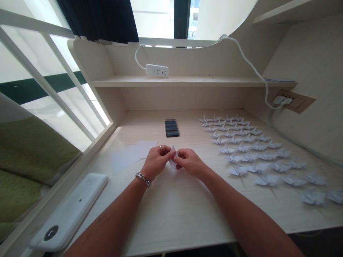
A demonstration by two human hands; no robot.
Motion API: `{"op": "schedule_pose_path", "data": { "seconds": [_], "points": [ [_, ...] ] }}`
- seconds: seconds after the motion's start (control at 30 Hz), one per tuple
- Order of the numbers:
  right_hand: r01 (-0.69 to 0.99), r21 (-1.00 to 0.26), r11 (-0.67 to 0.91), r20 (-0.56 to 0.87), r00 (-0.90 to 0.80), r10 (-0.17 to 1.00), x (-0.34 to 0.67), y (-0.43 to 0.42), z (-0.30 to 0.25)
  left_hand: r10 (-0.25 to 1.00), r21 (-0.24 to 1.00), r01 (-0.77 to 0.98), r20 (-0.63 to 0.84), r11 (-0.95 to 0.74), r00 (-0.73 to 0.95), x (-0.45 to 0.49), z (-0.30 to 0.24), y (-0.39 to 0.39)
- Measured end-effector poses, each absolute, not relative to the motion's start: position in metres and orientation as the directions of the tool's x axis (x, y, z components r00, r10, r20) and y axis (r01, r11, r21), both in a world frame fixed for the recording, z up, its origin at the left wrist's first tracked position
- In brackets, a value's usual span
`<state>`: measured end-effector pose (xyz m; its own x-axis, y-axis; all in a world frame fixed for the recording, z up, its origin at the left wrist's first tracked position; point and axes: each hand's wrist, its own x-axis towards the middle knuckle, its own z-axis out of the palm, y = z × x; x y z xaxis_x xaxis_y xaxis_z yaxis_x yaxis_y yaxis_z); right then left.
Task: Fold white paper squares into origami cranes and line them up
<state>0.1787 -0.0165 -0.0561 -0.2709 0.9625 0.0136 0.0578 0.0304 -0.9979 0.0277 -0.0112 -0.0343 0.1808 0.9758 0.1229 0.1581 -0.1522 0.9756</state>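
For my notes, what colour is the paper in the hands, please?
The folded paper is white; the head view shows it best.

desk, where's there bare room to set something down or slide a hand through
The desk has a bare patch between the forearms, just nearer than the left hand and right hand. Another lies between the dark object and the rows of paper birds. Those birds crowd the right; loose sheets and a white device take up much of the left.
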Motion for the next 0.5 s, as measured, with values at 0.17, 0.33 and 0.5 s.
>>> {"op": "schedule_pose_path", "data": {
  "seconds": [0.17,0.33,0.5],
  "points": [
    [0.084,-0.996,0.018,-0.010,-0.328,0.945,0.1802,-0.0180,-0.0563,0.987,0.987,0.119,0.092,-0.108,0.133,0.0280,-0.0345,-0.0113],
    [0.019,-1.000,-0.022,-0.026,-0.297,0.955,0.1773,-0.0196,-0.0535,0.989,0.991,0.083,0.093,-0.102,0.112,0.0264,-0.0338,-0.0106],
    [0.011,-0.991,0.131,0.131,-0.038,0.991,0.1769,-0.0179,-0.0530,0.985,0.996,-0.014,0.087,-0.086,0.152,0.0248,-0.0358,-0.0093]
  ]
}}
